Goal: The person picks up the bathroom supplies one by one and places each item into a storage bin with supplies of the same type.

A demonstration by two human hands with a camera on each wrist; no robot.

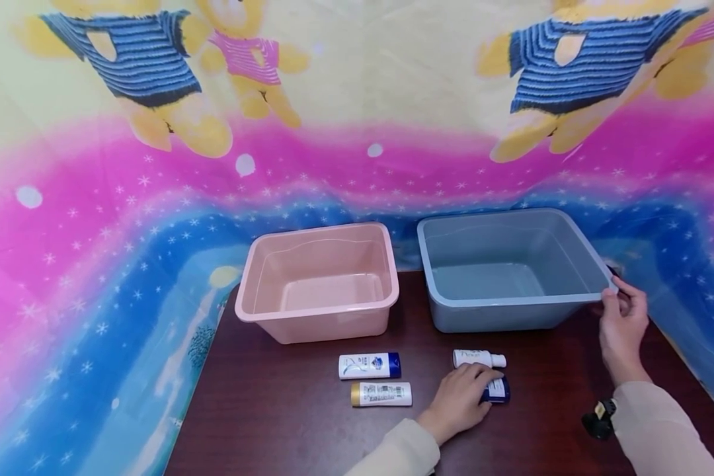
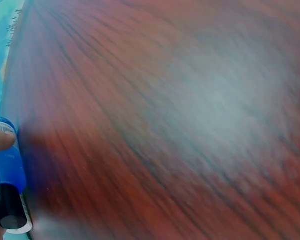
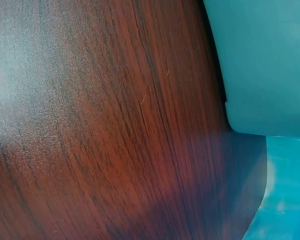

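My left hand (image 1: 461,400) reaches over a small dark blue bottle (image 1: 499,391), with fingers and thumb at its two sides. In the left wrist view the blue bottle (image 2: 9,167) shows a black cap, and a fingertip lies on its label. Just behind it, a white bottle (image 1: 473,359) lies on its side, partly covered by the fingers. My right hand (image 1: 625,327) grips the front right corner of the grey-blue basin (image 1: 494,316). The right wrist view shows only that basin's outer wall (image 3: 270,65), not the hand.
Left of the grey-blue basin stands a pink basin (image 1: 327,325). In front of it lie a white bottle with a blue cap (image 1: 365,366) and a white tube with a gold cap (image 1: 383,395). A cartoon-printed cloth (image 1: 333,165) hangs behind the dark wooden table (image 1: 274,410).
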